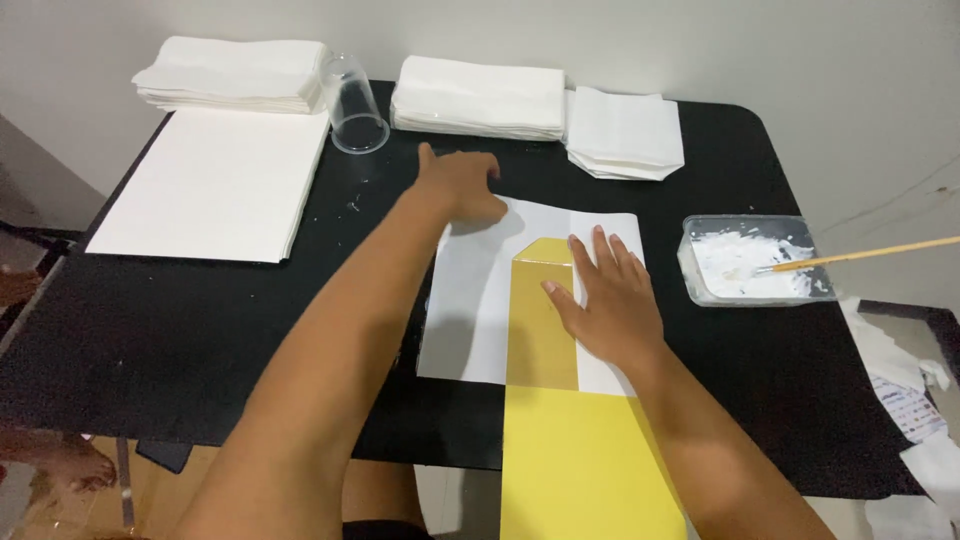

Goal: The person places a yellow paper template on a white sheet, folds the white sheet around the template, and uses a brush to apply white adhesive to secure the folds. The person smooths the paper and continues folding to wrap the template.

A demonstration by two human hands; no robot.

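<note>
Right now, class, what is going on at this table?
A person presses both hands on a white sheet on a black table. The left hand holds its top left corner; the right hand lies flat where the sheet meets a yellow strip. A tub of white paste with a stick sits to the right, and white paper stacks at the back.

A white paper sheet [470, 300] lies flat on the black table, near its front edge. It is partly folded, and one flap covers its right part. A long yellow strip [545, 330] lies inside it, under that flap. The pointed top end of the strip is in the sheet's upper middle, and its lower end hangs over the table edge.
</note>
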